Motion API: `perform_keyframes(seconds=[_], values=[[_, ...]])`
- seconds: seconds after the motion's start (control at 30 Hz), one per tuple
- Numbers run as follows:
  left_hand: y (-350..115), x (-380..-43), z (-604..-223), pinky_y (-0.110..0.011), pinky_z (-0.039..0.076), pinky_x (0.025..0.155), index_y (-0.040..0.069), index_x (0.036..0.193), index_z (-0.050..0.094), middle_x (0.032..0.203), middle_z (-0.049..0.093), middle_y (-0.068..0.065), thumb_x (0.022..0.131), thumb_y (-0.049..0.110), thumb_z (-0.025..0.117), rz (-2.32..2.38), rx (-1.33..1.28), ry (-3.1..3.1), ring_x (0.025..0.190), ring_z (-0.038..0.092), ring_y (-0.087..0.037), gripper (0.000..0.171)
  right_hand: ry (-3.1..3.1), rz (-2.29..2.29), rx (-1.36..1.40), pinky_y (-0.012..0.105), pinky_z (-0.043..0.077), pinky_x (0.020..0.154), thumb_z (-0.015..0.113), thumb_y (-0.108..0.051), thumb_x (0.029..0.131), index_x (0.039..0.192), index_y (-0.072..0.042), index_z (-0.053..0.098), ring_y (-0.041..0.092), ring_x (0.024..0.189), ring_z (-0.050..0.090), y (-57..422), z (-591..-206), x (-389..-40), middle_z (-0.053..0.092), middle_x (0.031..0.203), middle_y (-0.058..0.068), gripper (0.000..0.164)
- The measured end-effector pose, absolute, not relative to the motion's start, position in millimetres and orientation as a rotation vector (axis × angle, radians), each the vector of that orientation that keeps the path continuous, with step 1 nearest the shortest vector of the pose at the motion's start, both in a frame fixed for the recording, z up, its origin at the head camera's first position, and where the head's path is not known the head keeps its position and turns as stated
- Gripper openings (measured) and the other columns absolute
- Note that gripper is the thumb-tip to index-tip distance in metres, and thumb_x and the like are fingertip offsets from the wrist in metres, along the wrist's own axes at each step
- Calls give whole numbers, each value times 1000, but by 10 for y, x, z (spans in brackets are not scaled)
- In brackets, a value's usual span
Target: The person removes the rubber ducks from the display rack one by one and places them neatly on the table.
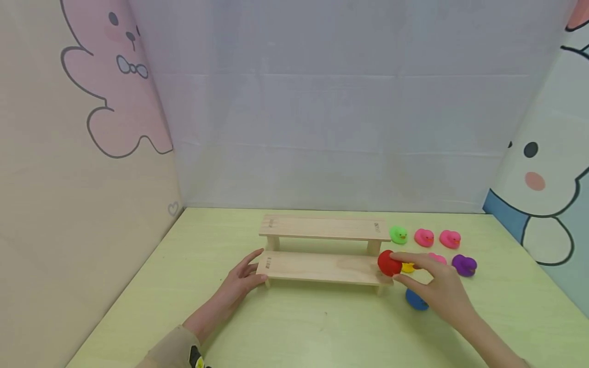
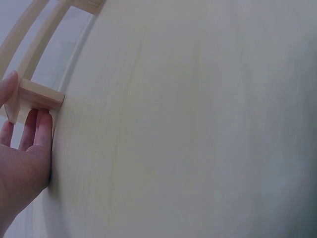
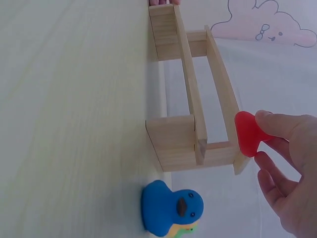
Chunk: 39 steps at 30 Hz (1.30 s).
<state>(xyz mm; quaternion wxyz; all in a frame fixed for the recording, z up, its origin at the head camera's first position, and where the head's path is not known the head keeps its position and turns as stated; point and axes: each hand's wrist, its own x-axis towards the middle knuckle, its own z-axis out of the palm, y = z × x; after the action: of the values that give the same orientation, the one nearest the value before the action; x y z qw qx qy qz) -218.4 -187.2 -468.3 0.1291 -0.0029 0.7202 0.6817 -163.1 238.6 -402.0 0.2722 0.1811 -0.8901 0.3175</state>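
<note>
A two-tier wooden shelf [image 1: 317, 267] stands on the table. My left hand [image 1: 241, 280] holds the left end of its lower tier. In the left wrist view, the thumb [image 2: 7, 88] lies at the board and the other fingers reach against the leg [image 2: 42, 94]. My right hand [image 1: 439, 286] pinches a red toy [image 1: 388, 262], likely a rubber duck, between thumb and fingers. It is held up over the right end of the lower tier; the head view hides whether they touch. A blue rubber duck [image 3: 166, 208] sits on the table below this hand.
Right of the shelf sit more rubber ducks: green [image 1: 398, 235], pink [image 1: 424, 237], another pink [image 1: 450, 238] and purple [image 1: 465, 266]. A yellow duck [image 1: 407, 267] and a third pink duck [image 1: 438, 258] are partly covered by my right hand. Curtained walls [image 1: 322, 128] enclose the table.
</note>
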Motion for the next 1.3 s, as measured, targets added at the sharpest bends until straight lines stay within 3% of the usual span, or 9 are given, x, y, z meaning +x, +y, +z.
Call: perform_keyframes(seconds=[0.13,0.4,0.57,0.83,0.93,1.0,1.07,1.23,1.3], values=[[-1871,-2183,-4681,-36,44,105,30,151,38,144,53,-15,88,16,72,1981,3,2096,125,57,-22,73,-2335,852,514,-2,43,81,89,1,62,111,-20,74,-22,96,53,2535,-3988,-1583,76,102,-2,55],[-1874,-2181,-4674,-33,45,102,30,151,37,144,53,-15,88,16,73,1983,-6,2088,123,57,-20,74,-2368,860,424,-2,42,76,86,5,65,115,-18,73,-20,90,51,2862,-3997,-1475,60,108,-39,57],[-1875,-2177,-4667,-32,44,102,30,151,37,144,53,-15,88,16,72,1983,-3,2081,123,57,-19,74,-2443,855,339,-3,40,74,85,-2,71,119,-18,71,-24,93,48,3060,-3996,-1402,53,109,-45,53],[-1880,-2169,-4666,-33,43,102,30,152,36,143,53,-15,89,17,72,1972,3,2088,123,57,-19,74,-2494,789,246,-2,41,68,85,-4,72,118,-12,70,-26,86,44,3324,-4055,-1366,43,107,-49,49],[-1885,-2170,-4673,-32,44,102,29,152,36,144,53,-15,88,16,72,1975,7,2086,123,57,-20,74,-2555,740,168,2,42,64,85,-10,74,118,-10,70,-27,83,39,3413,-4086,-1356,60,104,-33,46],[-1888,-2171,-4676,-32,44,102,30,152,36,144,52,-15,89,17,72,1976,14,2082,123,57,-19,74,-2587,719,131,4,42,62,85,-11,74,117,-9,69,-28,83,36,3466,-4108,-1347,71,104,-11,46],[-1891,-2172,-4681,-31,44,102,30,152,36,144,52,-15,88,17,72,1977,18,2080,123,57,-19,74,-2615,706,109,5,42,61,84,-12,75,118,-7,68,-30,83,33,3514,-4124,-1340,73,104,13,46],[-1895,-2177,-4691,-30,45,100,30,152,36,144,52,-15,88,16,72,1984,26,2072,122,58,-18,74,-2677,695,94,7,43,61,83,-13,77,119,-5,68,-31,84,30,3632,-4169,-1343,70,108,22,45],[-1896,-2177,-4691,-29,45,100,30,152,36,144,52,-16,89,15,72,1987,29,2070,121,58,-17,74,-2691,685,96,9,44,61,83,-15,77,118,-7,69,-31,85,30,3683,-4192,-1347,74,106,8,44]])
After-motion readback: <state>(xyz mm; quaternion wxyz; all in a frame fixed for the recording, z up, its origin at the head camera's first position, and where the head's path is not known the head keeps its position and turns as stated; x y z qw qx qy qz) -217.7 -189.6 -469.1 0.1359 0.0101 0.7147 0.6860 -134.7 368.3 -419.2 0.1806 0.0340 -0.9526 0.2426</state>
